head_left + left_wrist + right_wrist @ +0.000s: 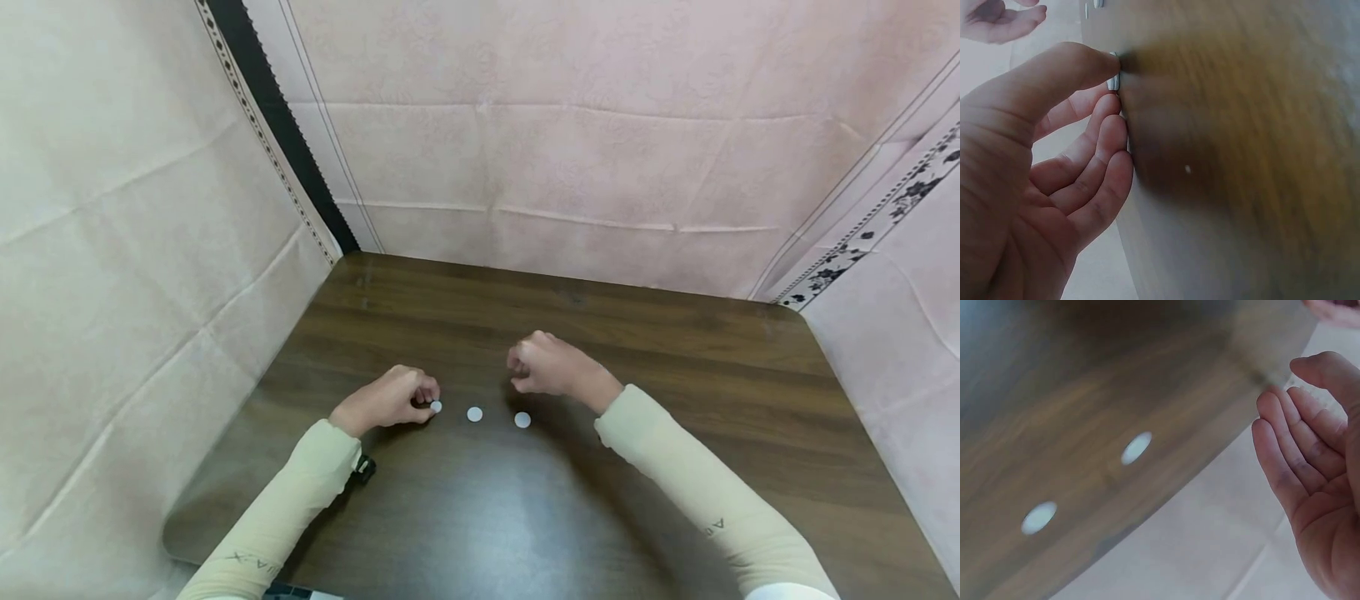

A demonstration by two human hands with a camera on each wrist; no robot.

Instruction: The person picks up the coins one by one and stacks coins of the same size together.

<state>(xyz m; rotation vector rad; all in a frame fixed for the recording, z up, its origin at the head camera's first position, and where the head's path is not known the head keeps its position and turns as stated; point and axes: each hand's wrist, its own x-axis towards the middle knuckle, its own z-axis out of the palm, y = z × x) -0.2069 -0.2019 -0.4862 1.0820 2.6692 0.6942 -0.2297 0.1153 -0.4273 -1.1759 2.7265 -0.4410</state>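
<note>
At the table's left-centre my left hand (393, 397) pinches a small round white disc (436, 407) between thumb and fingers. The left wrist view shows this disc (1114, 80) edge-on against the table, the thumb on one side and the index fingertip on the other. To its right lie a second white disc (475, 414) and a third white disc (522, 420), spaced apart in a row. My right hand (553, 364) hovers beyond the third disc, fingers loosely bent and holding nothing. In the right wrist view its thumb stands apart from the fingertips (1267, 403).
The discs lie on a dark brown wood-grain table (675, 367) with rounded corners. Pale cloth (570, 167) hangs along its back and both sides. A black item (364, 468) shows by the left cuff, and a dark object (288, 592) lies at the bottom edge.
</note>
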